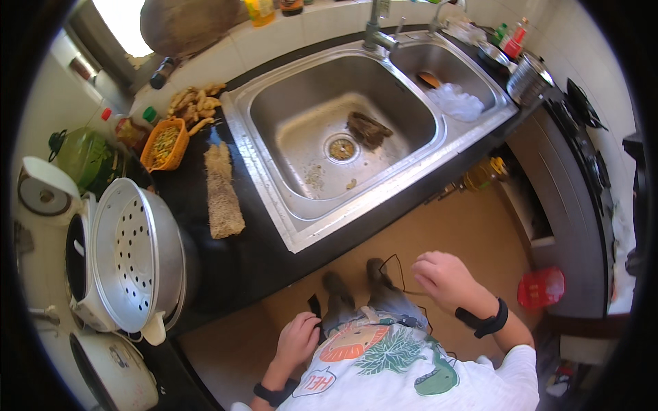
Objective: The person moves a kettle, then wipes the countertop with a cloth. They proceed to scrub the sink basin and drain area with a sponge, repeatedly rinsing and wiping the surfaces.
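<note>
My left hand (298,336) is low beside my shirt, its fingers bent, with a black strap (314,307) at the fingertips. Whether it grips the strap is hidden. My right hand (444,277) hovers over the floor in front of me, fingers curled together and nothing visible in them. Ahead is a steel double sink. In its large basin (293,133), a dark brown, crumpled piece (367,130) lies beside the drain strainer (342,149), which holds food scraps. A dried loofah (223,192) lies on the black counter (262,257), left of the basin.
Ginger roots (198,105) and an orange plastic basket (165,145) stand behind the loofah. A perforated aluminium steamer pot (128,257) occupies the left counter. The small basin contains a plastic bag (456,101). A red plastic bin (541,287) is at right; a thin cable (402,272) hangs near my feet.
</note>
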The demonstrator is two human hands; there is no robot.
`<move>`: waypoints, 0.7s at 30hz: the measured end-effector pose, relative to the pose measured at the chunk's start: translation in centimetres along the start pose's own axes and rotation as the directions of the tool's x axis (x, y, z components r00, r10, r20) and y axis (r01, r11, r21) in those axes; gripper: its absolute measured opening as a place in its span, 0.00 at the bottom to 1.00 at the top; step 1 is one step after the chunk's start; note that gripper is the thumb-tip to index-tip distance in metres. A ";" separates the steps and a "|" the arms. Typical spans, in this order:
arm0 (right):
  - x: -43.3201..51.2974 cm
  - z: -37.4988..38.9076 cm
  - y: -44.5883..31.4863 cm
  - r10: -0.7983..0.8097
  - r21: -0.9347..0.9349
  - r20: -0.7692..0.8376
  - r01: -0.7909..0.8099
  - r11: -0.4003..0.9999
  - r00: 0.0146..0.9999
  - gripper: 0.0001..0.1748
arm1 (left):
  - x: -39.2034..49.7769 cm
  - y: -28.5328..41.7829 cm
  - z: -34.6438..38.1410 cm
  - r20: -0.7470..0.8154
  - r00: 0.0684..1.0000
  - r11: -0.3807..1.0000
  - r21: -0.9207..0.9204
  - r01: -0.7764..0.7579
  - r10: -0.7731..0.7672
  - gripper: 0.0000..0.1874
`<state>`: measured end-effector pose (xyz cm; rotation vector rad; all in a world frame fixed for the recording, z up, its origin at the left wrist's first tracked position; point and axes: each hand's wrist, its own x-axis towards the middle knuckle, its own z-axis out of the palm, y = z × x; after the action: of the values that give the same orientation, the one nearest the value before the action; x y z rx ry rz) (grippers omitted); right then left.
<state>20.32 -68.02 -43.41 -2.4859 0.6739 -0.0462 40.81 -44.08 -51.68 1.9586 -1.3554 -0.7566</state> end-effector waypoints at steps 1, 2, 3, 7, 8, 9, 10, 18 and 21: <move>-0.2 -0.5 -0.1 -0.009 -0.110 0.030 0.013 0.994 0.999 0.08 | 0.9 0.1 -0.2 0.078 0.996 0.999 -0.018 -0.038 0.039 0.08; -0.3 -1.0 -0.1 -0.003 -0.104 0.038 0.006 0.995 0.999 0.08 | 1.6 0.1 -0.5 0.163 0.977 0.937 -0.300 0.181 -0.137 0.08; -0.2 -1.6 0.1 0.007 0.088 0.064 -0.013 0.996 0.998 0.09 | 2.3 0.2 -0.6 0.317 0.890 0.748 -0.489 0.449 -0.326 0.08; 0.5 -2.8 1.1 0.060 0.383 -0.035 -0.042 0.923 0.998 0.16 | 3.2 0.2 -1.3 0.268 0.920 0.710 -0.585 0.392 -0.287 0.12; 0.6 -2.6 1.4 0.113 0.137 -0.138 -0.094 0.986 0.984 0.17 | 2.9 0.2 -1.4 0.278 0.936 0.901 -0.312 0.301 -0.216 0.13; 0.7 -2.3 1.6 0.140 -0.120 -0.218 -0.169 0.978 0.966 0.18 | 2.5 0.1 -1.4 0.302 0.934 0.981 0.019 0.194 -0.191 0.14; 0.6 -2.3 2.1 0.158 0.113 0.000 -0.157 0.981 0.987 0.24 | 2.2 0.0 -1.3 0.424 0.849 0.877 -0.212 0.432 -0.316 0.16; 0.6 -1.1 3.7 0.176 -0.261 -0.346 -0.275 0.926 0.922 0.25 | -0.3 -2.1 0.2 0.474 0.752 0.840 0.509 0.190 -0.458 0.19; 1.0 -3.1 3.7 0.232 -0.226 -0.281 -0.299 0.927 0.931 0.23 | -0.3 -2.5 0.8 0.404 0.815 0.803 0.583 0.121 -0.416 0.19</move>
<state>18.98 -72.77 -42.88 -2.6411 1.1946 -0.1792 41.54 -43.26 -54.06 2.5631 -1.7538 -1.2203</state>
